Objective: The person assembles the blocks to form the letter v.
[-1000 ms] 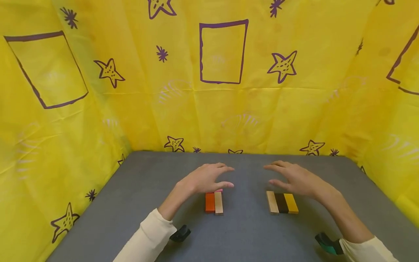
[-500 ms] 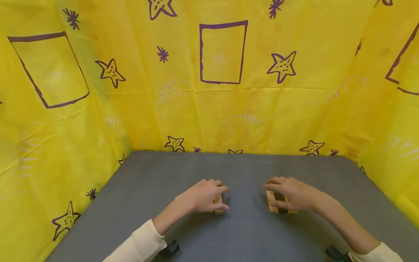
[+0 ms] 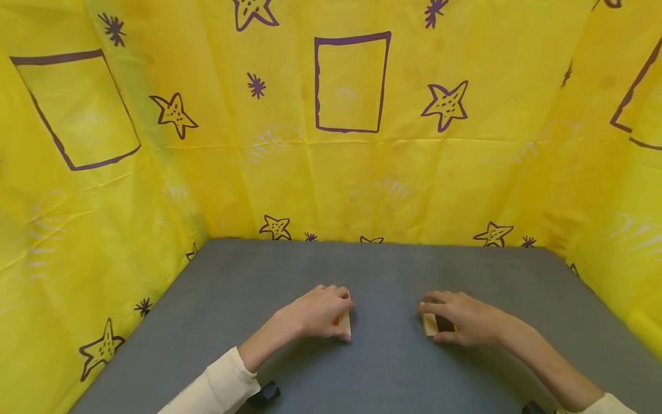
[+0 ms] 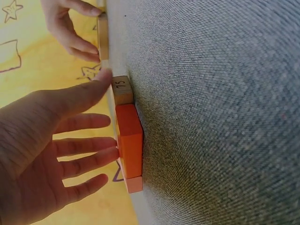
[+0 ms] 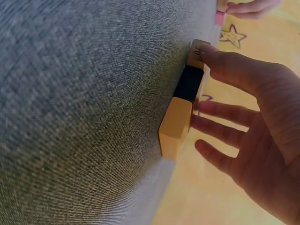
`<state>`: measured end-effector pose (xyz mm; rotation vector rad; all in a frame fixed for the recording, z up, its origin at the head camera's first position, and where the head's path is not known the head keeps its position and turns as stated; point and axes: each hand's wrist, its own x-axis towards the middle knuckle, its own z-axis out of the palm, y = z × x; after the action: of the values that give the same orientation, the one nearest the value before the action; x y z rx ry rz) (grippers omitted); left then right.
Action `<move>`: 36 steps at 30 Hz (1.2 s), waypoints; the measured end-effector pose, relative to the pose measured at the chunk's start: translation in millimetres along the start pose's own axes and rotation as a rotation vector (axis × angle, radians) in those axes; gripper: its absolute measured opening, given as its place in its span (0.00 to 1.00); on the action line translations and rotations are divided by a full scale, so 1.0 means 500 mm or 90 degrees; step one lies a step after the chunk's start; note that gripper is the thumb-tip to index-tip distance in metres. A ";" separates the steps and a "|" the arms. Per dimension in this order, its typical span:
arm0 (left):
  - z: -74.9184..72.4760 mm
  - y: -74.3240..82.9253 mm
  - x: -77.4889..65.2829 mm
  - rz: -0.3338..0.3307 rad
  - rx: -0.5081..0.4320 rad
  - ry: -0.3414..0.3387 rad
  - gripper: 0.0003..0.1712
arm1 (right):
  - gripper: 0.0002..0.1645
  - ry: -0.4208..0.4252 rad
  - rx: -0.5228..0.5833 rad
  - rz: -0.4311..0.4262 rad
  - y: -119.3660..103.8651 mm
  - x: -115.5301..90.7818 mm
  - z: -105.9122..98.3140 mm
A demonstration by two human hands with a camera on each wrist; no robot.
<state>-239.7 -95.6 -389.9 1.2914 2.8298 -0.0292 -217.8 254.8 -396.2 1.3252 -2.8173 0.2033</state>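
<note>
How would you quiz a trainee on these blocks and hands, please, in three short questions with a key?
1. What colour is the middle block of the three beside the right hand?
2. True or false: the orange block is nearer the left hand than the right.
3. What marks the end of the wooden block next to the orange one? A) a star, B) digits, C) a heart.

Key: 1. Black. 2. True. 3. B.
</note>
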 end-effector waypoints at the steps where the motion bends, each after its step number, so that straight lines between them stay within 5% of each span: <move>1: 0.001 0.000 0.000 0.002 0.001 -0.001 0.31 | 0.31 -0.001 0.002 -0.001 0.001 0.000 0.001; 28: -0.002 0.001 0.023 0.007 -0.057 -0.034 0.26 | 0.29 0.001 0.002 -0.002 0.007 0.012 0.004; 36: -0.031 0.021 0.048 -0.002 -0.027 -0.033 0.33 | 0.27 0.025 -0.012 0.039 -0.009 0.030 -0.003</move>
<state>-248.0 -70.0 -375.3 1.2584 2.7743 -0.0030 -223.9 240.8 -393.3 1.2198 -2.8219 0.1998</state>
